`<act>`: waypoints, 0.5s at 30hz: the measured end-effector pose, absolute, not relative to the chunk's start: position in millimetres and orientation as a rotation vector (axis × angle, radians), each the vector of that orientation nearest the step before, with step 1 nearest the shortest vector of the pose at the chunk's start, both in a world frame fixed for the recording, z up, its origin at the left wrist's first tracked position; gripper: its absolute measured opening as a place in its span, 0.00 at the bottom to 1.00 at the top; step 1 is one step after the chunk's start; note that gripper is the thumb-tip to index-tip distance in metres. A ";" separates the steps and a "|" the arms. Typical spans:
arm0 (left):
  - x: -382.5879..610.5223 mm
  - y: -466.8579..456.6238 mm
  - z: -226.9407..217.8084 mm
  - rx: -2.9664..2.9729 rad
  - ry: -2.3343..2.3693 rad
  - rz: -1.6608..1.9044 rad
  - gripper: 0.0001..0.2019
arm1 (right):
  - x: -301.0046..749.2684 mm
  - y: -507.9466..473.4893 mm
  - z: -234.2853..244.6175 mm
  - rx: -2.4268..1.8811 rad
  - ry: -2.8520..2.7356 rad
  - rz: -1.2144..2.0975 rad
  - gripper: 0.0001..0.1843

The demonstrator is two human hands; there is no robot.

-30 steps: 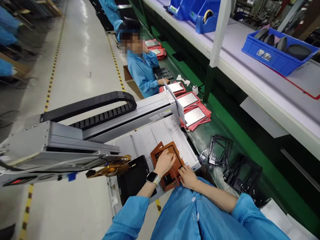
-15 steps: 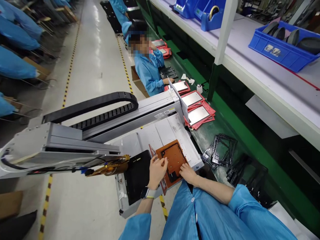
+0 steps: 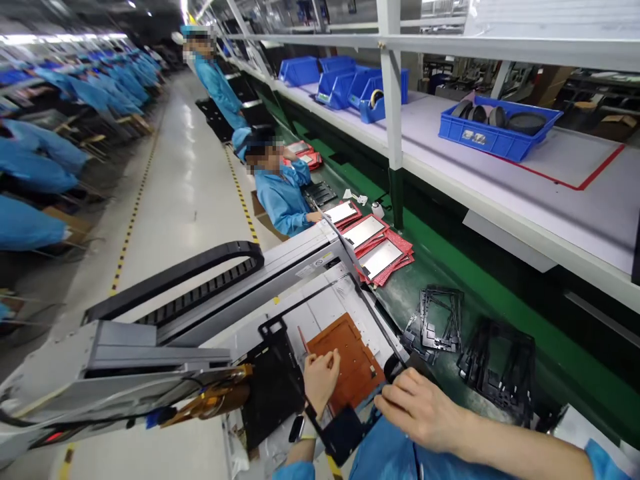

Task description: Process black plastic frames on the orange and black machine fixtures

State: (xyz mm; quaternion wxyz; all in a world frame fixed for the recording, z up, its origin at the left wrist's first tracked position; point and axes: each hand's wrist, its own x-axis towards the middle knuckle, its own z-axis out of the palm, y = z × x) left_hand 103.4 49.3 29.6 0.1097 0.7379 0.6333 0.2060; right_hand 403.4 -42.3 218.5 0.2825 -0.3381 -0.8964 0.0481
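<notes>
My left hand (image 3: 320,379) is curled around the near-left edge of a thin black frame (image 3: 350,287), which is raised at a tilt above the machine bed. At the frame's near-right corner, my right hand (image 3: 420,408) pinches it with the fingers closed. Under the frame an orange-brown fixture plate (image 3: 353,357) lies flat on the white machine bed (image 3: 325,310). A black panel (image 3: 273,393) rests just left of the plate. A smartwatch sits on my left wrist.
A grey gantry arm (image 3: 210,293) with a black cable chain crosses on the left, its amber-taped head (image 3: 210,403) close to the black panel. Black frames (image 3: 443,320) and red trays with silver panels (image 3: 377,250) lie on the green conveyor. A co-worker in blue (image 3: 283,197) sits beyond.
Both hands left the orange plate, drew back toward me and now hold a thin black frame raised above it. The camera tilted up, showing more of the aisle and shelves.
</notes>
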 end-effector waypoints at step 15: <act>108.6 55.4 32.3 2.324 1.879 0.482 0.25 | 419.6 -67.8 279.7 -0.812 -2.248 0.138 0.21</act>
